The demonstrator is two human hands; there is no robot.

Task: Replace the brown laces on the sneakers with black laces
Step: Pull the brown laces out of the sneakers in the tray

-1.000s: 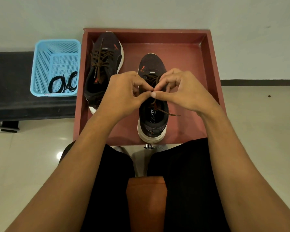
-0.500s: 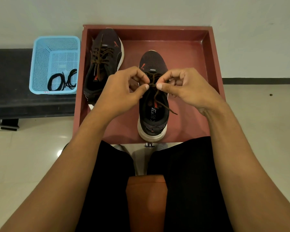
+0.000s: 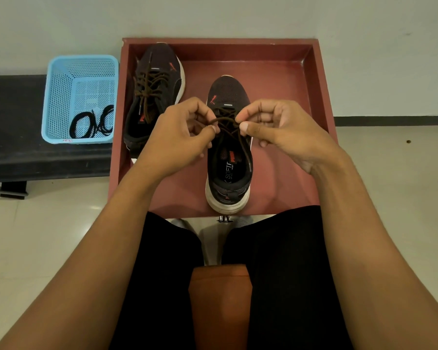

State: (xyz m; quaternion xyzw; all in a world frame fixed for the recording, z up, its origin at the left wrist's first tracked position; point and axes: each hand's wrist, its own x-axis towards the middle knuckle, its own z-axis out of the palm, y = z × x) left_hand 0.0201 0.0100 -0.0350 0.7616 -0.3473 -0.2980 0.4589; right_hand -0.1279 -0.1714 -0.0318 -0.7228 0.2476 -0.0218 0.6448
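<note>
Hands come first: the left hand [image 3: 180,137] and the right hand [image 3: 283,132] each pinch the brown lace [image 3: 225,120] between thumb and finger, with the other fingers curled in. A moment ago the two thumbs were touching. Now the hands have moved a little apart, and a short bit of lace is pulled tight between them. I think the knot is coming open, so the old lace can soon be pulled out.

Right under the hands sits the near sneaker [image 3: 229,173], with one loose lace end lying over its right edge. It has not moved. Past the left hand, the other sneaker [image 3: 157,97] is still tied with its own brown lace. Both stand in the red tray [image 3: 321,97].

Far out to the left of the left hand, the black laces [image 3: 91,123] still wait in the blue basket [image 3: 58,97] on the dark surface [image 3: 13,127], not touched yet
</note>
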